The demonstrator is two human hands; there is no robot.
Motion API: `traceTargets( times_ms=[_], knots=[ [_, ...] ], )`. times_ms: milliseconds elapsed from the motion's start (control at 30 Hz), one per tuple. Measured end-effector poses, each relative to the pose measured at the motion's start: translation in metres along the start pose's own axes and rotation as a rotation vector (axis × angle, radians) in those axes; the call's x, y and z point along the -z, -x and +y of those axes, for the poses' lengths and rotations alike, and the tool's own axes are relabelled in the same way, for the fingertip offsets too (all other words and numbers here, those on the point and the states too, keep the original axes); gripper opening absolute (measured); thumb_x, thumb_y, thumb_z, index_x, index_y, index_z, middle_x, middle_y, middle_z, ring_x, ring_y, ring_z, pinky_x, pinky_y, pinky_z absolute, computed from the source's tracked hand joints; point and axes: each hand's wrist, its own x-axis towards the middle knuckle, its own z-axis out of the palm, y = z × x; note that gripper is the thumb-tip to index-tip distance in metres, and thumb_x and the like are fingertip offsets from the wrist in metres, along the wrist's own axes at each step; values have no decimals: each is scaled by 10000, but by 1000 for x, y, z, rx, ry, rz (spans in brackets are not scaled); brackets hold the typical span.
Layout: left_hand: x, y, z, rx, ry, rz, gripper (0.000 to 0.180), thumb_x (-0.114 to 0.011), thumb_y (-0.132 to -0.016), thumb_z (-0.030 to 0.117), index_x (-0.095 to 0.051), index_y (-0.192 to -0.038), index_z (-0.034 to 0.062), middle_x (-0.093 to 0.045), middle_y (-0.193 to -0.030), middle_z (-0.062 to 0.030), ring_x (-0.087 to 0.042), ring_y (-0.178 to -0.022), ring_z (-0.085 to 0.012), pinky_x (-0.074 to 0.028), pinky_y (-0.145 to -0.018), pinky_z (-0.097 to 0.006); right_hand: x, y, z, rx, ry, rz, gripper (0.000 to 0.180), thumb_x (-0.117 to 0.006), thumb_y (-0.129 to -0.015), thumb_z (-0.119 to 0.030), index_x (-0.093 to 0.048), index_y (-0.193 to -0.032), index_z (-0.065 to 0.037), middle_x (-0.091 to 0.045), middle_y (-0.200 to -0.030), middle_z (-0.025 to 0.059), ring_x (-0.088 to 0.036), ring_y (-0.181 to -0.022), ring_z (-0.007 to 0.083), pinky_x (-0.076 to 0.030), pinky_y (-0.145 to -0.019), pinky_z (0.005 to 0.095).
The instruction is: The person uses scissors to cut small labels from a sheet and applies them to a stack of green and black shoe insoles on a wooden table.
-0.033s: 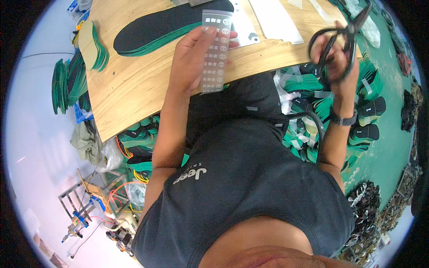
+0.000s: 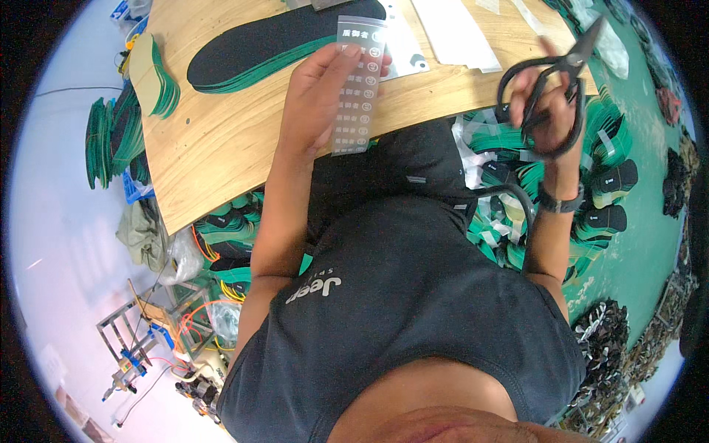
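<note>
My left hand (image 2: 310,96) is raised over the near side of the wooden table, pinching a translucent strip (image 2: 353,118) with rows of white printed marks. The strip hangs upright between thumb and fingers, its lower end past the table edge. At the table's right corner my right hand (image 2: 550,122), slightly blurred, grips black-handled scissors (image 2: 578,60). Their blades point up and to the right, apart from the strip. Behind my left hand lies a stack of black insoles with green edges (image 2: 273,48).
Beige-topped green pieces (image 2: 150,77) are stacked at the table's left edge. White paper strips (image 2: 458,37) and a white sheet (image 2: 406,55) lie at the far side of the table (image 2: 221,140). Bundled green and black insoles (image 2: 609,181) fill the space below right. A metal frame (image 2: 122,332) stands lower left.
My right hand and the scissors have shifted slightly left and down. The strip in my left hand has tilted a little, its top end moving right.
</note>
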Motion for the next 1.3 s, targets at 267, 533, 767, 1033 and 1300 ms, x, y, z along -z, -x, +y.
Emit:
traceTargets(
  times_ms=[267,533,767,1033,1300],
  knots=[
    [13,-4,9,-161,-80,69,145,-581,-904,100,-626,-1008,9,-658,-846,-54,-617,-718,-114,-516,-675,-235,-52,44,24,-396,-65,-352,764,-745,-797,-389,-414,-1364,2,-545,-787,17,-466,-574,45,-341,-494,164],
    [25,5,10,-271,-90,48,77,-602,-870,56,-633,-929,17,-628,-740,-48,-524,-525,-100,-447,-491,-229,-50,23,-5,-408,211,-497,1075,-633,-683,-746,-335,-1421,-22,-521,-912,26,-439,-707,74,-356,-608,204],
    [15,14,21,-222,-167,115,137,-612,-895,117,-691,-914,7,-575,-673,20,-469,-559,-20,-352,-500,-172,-46,2,-14,-367,414,-609,1065,-641,-678,-750,-366,-1405,-22,-556,-927,31,-453,-719,89,-375,-624,215],
    [4,12,15,-222,-158,88,119,-625,-871,111,-679,-852,6,-586,-649,13,-505,-542,-23,-362,-477,-178,-44,-15,-25,-383,333,-783,824,-737,-798,-382,-340,-1398,22,-555,-838,57,-510,-743,130,-441,-665,263],
    [2,16,15,-184,-232,87,106,-643,-857,112,-676,-841,13,-631,-709,-4,-531,-604,-32,-404,-539,-176,-54,-7,-19,-414,415,-704,1043,-633,-674,-762,-424,-1374,-16,-540,-772,11,-440,-601,77,-356,-530,223]
  ],
)
